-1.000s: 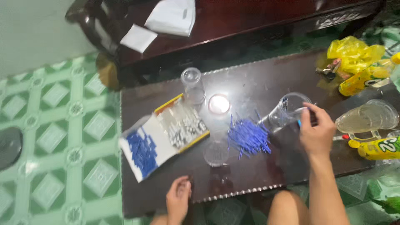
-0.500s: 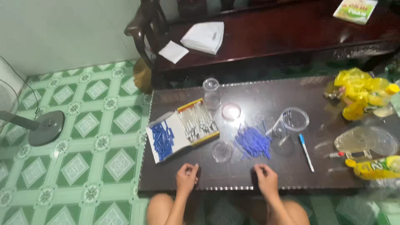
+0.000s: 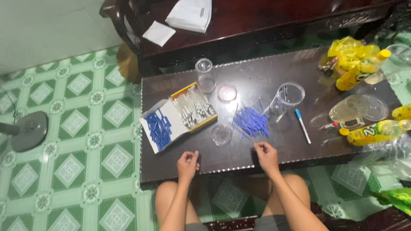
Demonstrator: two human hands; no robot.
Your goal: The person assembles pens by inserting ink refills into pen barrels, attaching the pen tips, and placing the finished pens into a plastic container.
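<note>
Since the earlier frame we find both hands barely shifted along the near edge of the dark surface (image 3: 299,68), while the view has swung left. We record the left hand (image 3: 188,164) at seven o'clock and the right hand (image 3: 266,156) at five o'clock, each with fingers curled loosely inward; whether either pinches anything we cannot tell.

We place the loose heap of blue sticks (image 3: 251,122) just beyond the right hand, towards twelve o'clock. The open box (image 3: 177,116) lies at ten o'clock, one half holding blue sticks, the other white ones.

Risk, in our judgement: the heap sits near the right hand, and a careless sweep could scatter sticks off the edge; the tilted clear cup (image 3: 286,99) beside it could roll.

Count: two upright or tilted clear cups, including one (image 3: 205,73) at eleven o'clock; two small round lids (image 3: 221,134); one blue-capped pen (image 3: 302,125).
</note>
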